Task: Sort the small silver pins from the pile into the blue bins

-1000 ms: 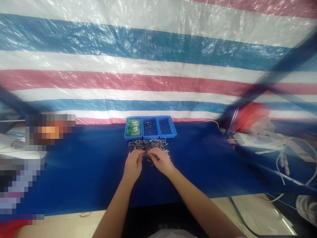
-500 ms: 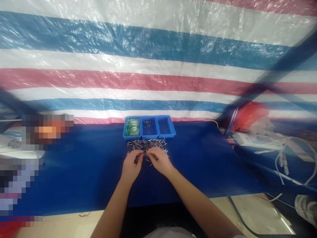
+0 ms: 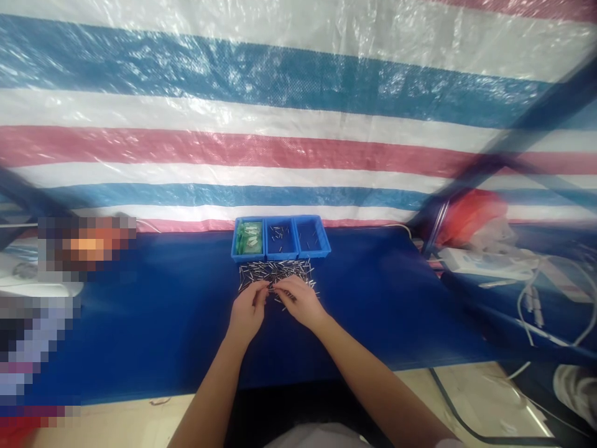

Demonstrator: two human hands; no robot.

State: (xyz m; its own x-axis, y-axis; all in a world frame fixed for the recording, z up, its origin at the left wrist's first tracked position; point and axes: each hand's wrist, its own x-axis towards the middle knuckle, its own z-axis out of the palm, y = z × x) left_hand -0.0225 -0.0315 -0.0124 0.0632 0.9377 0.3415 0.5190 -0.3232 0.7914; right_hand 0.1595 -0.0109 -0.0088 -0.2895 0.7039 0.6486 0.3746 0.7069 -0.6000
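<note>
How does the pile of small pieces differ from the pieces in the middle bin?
The pile is large and crowded; the pieces in the middle bin are fewer and more scattered. The left hand and right hand partly hide the pile, while no hand covers the middle bin. Both show thin, shiny pieces.

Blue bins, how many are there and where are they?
3, in a row on the table, behind the metal pins: left bin, with green packs; middle bin; right bin. I see no others, but the blurry edges could hide some.
</note>
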